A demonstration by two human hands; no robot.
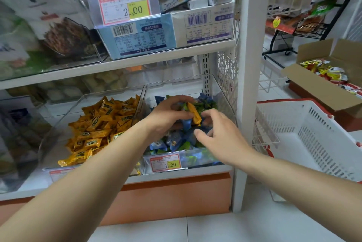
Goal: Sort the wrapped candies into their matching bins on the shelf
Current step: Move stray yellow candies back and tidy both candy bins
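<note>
Two clear bins sit side by side on the low shelf. The left bin (pixel 58 122) holds a heap of orange wrapped candies (pixel 98 124). The right bin (pixel 225 102) holds blue and green wrapped candies (pixel 172 142). My left hand (pixel 166 116) reaches into the right bin and pinches one orange candy (pixel 194 113) that lies among the blue and green ones. My right hand (pixel 219 134) hovers just right of it over the same bin, fingers apart, holding nothing.
A white shopping basket with red trim (pixel 313 136) stands on the floor at right. Behind it is an open cardboard box (pixel 323 93) of snack packs. The upper shelf (pixel 117 65) overhangs the bins, with boxes and a price tag (pixel 125 6). A white post (pixel 250 65) bounds the right bin.
</note>
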